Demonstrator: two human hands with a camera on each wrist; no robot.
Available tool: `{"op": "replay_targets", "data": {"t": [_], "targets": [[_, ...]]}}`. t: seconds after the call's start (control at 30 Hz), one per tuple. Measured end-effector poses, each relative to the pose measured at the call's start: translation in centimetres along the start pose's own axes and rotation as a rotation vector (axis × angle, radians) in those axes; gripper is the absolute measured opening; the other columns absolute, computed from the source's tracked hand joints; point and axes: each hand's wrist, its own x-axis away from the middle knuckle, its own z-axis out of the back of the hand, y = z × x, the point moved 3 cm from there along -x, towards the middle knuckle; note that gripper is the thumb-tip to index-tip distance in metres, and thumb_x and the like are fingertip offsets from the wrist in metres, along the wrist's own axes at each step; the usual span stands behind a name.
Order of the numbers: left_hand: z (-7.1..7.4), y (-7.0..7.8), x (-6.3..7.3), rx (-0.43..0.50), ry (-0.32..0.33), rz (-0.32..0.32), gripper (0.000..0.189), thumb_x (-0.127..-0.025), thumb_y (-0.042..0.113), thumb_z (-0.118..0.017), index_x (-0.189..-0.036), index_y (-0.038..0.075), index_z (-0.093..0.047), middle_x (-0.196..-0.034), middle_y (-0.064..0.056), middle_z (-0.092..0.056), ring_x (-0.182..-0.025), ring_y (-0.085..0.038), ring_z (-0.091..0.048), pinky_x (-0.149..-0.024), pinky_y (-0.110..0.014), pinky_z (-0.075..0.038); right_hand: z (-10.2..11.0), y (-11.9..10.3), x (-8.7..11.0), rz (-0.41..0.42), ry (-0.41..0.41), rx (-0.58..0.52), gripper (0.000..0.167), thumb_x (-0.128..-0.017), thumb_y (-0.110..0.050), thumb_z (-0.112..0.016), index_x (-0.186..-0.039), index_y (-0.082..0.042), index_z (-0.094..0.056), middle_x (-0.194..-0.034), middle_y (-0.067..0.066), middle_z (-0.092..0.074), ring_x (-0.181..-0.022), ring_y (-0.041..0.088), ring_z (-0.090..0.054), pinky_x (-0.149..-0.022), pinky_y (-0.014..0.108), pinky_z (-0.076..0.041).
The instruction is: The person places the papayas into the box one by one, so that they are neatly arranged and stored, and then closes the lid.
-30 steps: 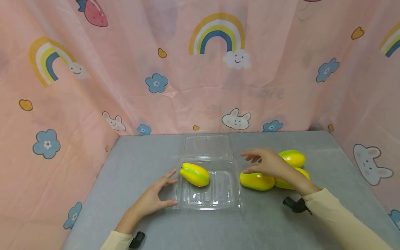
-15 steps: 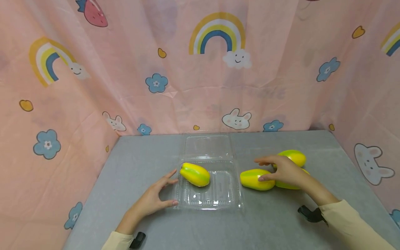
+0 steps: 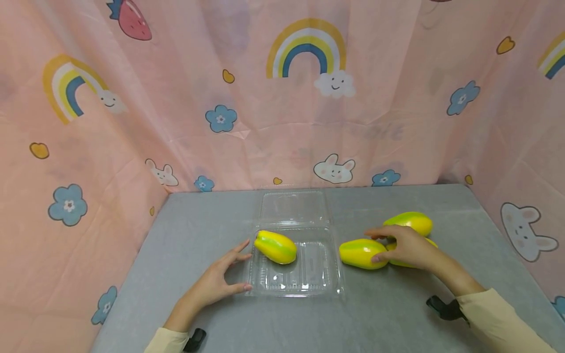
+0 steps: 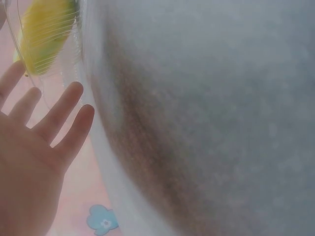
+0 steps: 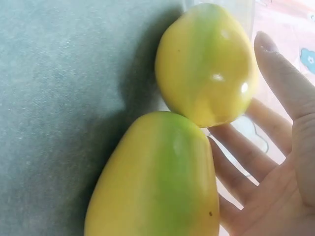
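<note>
A yellow-green papaya (image 3: 275, 247) lies tilted in the left part of a clear plastic clamshell box (image 3: 314, 262). My left hand (image 3: 214, 282) is spread at the box's left edge, with thumb and fingertips at its side. To the right of the box, my right hand (image 3: 410, 247) hovers low over a cluster of papayas. Its thumb is over the right end of the nearest papaya (image 3: 359, 254). Another papaya (image 3: 408, 222) lies behind, and a third is partly hidden under the hand. In the right wrist view, the fingers extend beside two touching papayas (image 5: 157, 182), without gripping either.
The box's clear lid (image 3: 293, 207) lies folded back towards the curtain. A pink patterned curtain (image 3: 397, 98) encloses the grey table (image 3: 185, 235) at the back and sides. Black camera mounts (image 3: 446, 308) sit on both wrists.
My right hand has shifted right and a little lower, from the left end of the nearest papaya towards the cluster's middle. My left hand and the papayas have stayed put.
</note>
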Motion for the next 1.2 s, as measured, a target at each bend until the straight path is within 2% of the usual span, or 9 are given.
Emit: {"op": "replay_targets", "data": {"t": [0.4, 0.7, 1.03, 1.2], "targets": [[-0.04, -0.08, -0.05, 0.026, -0.008, 0.001, 0.102, -0.074, 0.035, -0.087, -0.157, 0.030, -0.027, -0.142, 0.010, -0.059, -0.144, -0.022, -0.044, -0.111, -0.051, -0.046, -0.62, 0.67, 0.04, 0.019, 0.014, 0.004, 0.069, -0.073, -0.056, -0.079, -0.127, -0.015, -0.067, -0.123, 0.002, -0.071, -0.115, 0.028, -0.064, -0.100, 0.056, -0.050], [-0.10, -0.24, -0.05, 0.034, -0.009, -0.010, 0.101, -0.074, 0.037, -0.086, -0.157, 0.028, -0.028, -0.142, 0.011, -0.059, -0.138, -0.019, -0.050, -0.110, -0.050, -0.046, -0.80, 0.97, -0.02, 0.032, 0.003, 0.004, 0.069, -0.073, -0.056, -0.080, -0.127, -0.016, -0.067, -0.123, 0.002, -0.071, -0.123, 0.036, -0.060, -0.102, 0.060, -0.047], [-0.08, -0.26, -0.01, 0.032, -0.004, -0.011, 0.102, -0.074, 0.038, -0.086, -0.157, 0.029, -0.027, -0.141, 0.011, -0.059, -0.139, -0.021, -0.050, -0.110, -0.050, -0.046, -0.72, 0.76, -0.05, 0.033, 0.001, 0.016, 0.069, -0.073, -0.059, -0.078, -0.126, -0.016, -0.068, -0.118, 0.000, -0.073, -0.114, 0.029, -0.064, -0.098, 0.057, -0.050], [-0.08, -0.25, 0.00, 0.029, -0.005, -0.009, 0.103, -0.074, 0.038, -0.086, -0.157, 0.029, -0.027, -0.141, 0.012, -0.059, -0.140, -0.021, -0.049, -0.110, -0.050, -0.046, -0.72, 0.79, -0.02, 0.024, 0.007, 0.010, 0.068, -0.073, -0.059, -0.078, -0.126, -0.017, -0.068, -0.119, 0.001, -0.072, -0.115, 0.030, -0.064, -0.099, 0.058, -0.050]]}}
